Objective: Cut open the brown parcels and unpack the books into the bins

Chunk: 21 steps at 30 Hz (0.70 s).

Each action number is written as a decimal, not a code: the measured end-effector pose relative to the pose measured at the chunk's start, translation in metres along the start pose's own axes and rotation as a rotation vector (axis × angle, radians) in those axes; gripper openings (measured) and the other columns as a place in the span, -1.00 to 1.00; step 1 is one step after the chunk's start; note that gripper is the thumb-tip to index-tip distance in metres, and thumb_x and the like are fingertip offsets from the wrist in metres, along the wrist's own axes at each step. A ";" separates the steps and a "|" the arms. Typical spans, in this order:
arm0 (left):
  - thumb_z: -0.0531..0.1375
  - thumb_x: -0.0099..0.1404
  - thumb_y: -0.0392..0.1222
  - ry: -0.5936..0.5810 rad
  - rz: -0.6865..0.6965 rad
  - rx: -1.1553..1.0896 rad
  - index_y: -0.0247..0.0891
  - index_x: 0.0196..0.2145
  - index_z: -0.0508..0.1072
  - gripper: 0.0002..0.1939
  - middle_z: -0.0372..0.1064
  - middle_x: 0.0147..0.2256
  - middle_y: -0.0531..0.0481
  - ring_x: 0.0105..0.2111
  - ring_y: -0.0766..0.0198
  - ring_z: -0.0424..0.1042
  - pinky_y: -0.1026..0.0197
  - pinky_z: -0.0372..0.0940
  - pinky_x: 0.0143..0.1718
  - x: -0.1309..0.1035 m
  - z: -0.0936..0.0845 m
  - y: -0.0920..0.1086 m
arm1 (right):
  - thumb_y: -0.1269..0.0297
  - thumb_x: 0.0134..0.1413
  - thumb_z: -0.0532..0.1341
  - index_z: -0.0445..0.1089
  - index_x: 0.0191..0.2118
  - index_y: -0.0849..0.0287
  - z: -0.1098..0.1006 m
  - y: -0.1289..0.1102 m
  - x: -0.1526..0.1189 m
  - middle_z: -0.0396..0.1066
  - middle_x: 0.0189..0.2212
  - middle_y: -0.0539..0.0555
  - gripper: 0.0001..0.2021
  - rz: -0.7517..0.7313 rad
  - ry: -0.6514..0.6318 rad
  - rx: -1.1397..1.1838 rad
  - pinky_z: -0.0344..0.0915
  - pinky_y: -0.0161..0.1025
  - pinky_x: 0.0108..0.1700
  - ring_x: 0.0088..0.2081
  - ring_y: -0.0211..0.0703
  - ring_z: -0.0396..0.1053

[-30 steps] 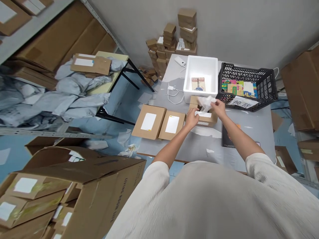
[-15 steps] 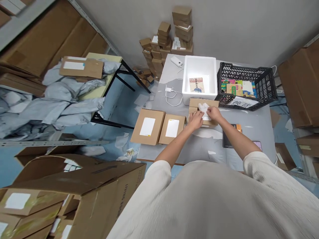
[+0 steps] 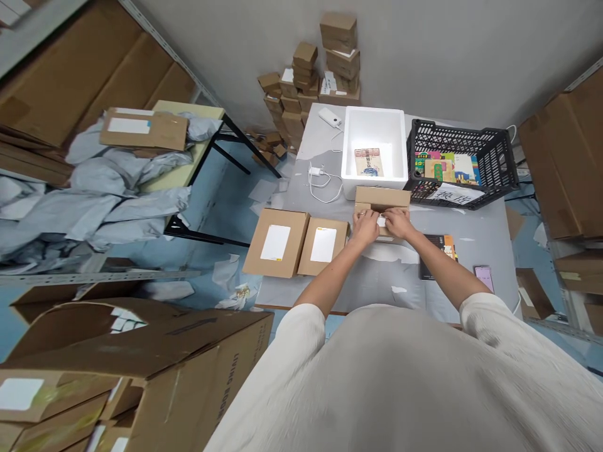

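Observation:
A small cardboard box (image 3: 382, 196) stands on the grey table with its back flap raised and its inside in shadow. My left hand (image 3: 366, 227) is curled over the left part of its near side, fingertips at the upper edge. On the right part of that same side, my right hand (image 3: 398, 224) grips with bent fingers. Between the two hands a bit of white paper (image 3: 381, 221) shows; most of it is hidden. Two closed boxes with white labels, a larger one (image 3: 276, 242) and a smaller one (image 3: 324, 245), lie to the left.
Behind the box stand a white foam bin (image 3: 348, 186) holding a book, and a black plastic crate (image 3: 506, 179) with several books. A dark book (image 3: 428, 270) and a phone (image 3: 483, 277) lie at right. A white cable (image 3: 325, 182) lies at left. A large carton (image 3: 207, 370) stands lower left.
The crumpled white paper my right hand was pinching above the box has gone down, with only a small part showing. Both hands now grip the near side.

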<state>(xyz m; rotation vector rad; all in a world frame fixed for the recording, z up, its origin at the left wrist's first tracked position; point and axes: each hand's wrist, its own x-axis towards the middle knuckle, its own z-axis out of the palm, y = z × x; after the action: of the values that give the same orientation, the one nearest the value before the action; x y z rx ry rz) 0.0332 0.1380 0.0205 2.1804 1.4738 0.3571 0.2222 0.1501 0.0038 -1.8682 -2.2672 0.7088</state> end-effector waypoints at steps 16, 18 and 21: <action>0.06 0.45 -0.40 -0.028 0.288 -0.124 -0.12 0.24 0.52 -0.49 0.42 0.31 -0.19 0.35 -0.05 0.33 -0.11 0.16 0.34 -0.009 0.024 0.091 | 0.23 0.32 0.11 0.66 0.05 0.13 -0.038 0.106 -0.074 0.63 0.11 0.24 -0.60 0.140 0.431 0.379 0.33 0.15 0.35 0.21 0.17 0.48; 0.05 0.47 -0.40 -0.060 0.316 -0.135 -0.13 0.25 0.52 -0.49 0.42 0.32 -0.19 0.35 -0.03 0.35 -0.09 0.21 0.33 -0.014 0.037 0.107 | 0.23 0.27 0.12 0.67 0.02 0.16 -0.037 0.131 -0.092 0.65 0.09 0.25 -0.60 0.227 0.459 0.446 0.37 0.15 0.32 0.17 0.15 0.51; 0.05 0.46 -0.40 -0.120 0.292 -0.153 -0.11 0.25 0.53 -0.48 0.43 0.31 -0.17 0.34 -0.03 0.38 -0.09 0.26 0.33 -0.021 0.064 0.127 | 0.25 0.20 0.14 0.67 -0.04 0.17 -0.029 0.167 -0.124 0.66 0.06 0.26 -0.62 0.353 0.433 0.505 0.40 0.13 0.32 0.11 0.12 0.55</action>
<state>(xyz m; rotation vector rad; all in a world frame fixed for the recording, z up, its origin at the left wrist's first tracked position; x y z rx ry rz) 0.1560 0.0640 0.0340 2.2504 1.0304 0.4143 0.4114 0.0614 -0.0167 -1.9332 -1.3627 0.7401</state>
